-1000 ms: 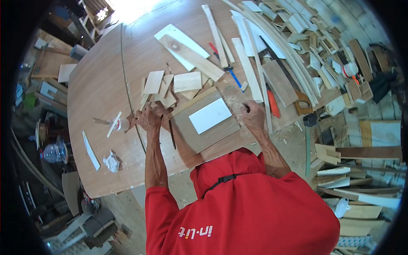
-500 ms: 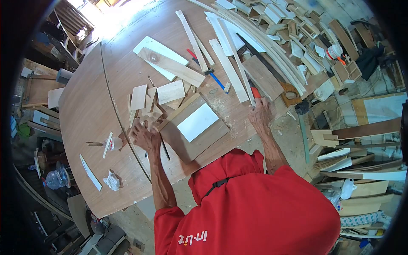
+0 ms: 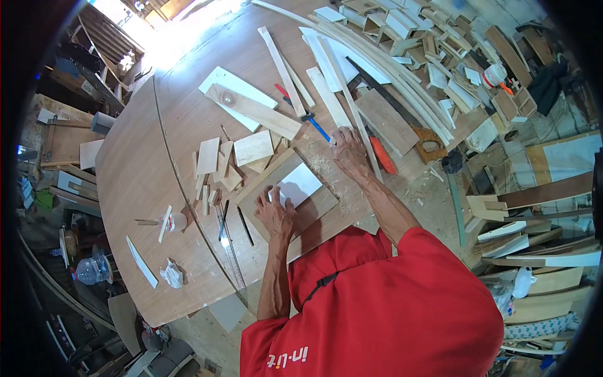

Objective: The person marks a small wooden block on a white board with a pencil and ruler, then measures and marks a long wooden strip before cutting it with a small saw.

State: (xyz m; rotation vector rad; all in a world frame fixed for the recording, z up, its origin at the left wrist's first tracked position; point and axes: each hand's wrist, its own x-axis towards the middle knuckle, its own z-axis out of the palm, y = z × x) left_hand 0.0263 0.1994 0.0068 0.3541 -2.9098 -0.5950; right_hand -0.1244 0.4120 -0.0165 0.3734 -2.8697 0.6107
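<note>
On the near part of the worktop [image 3: 135, 169], a white panel [image 3: 303, 182] is lying flat on a brown board [image 3: 321, 201], in front of the person in red. The left hand [image 3: 274, 212] is resting over the panel's left end, its grip standing loosely open with fingers spread and curved, apparently touching the face rather than closing round an edge. The right hand [image 3: 349, 151] is resting farther out, over the near end of a white strip [image 3: 329, 97] and just beside a blue-handled tool [image 3: 319, 129]; its fingers are curling downward, and whether that grip is holding anything cannot be told. Near the right wrist an orange handle [image 3: 382, 157] is lying, while a dark stick [image 3: 245, 226] and a ruler [image 3: 233, 256] are lying to the left of the board. The panel is looking thin, light and stiff, probably smooth enough for sliding under flat fingertips, and its corners are seeming the likeliest parts for chipping. Its opposite long edges are offering the surest hold, with light pressure sufficing.
</note>
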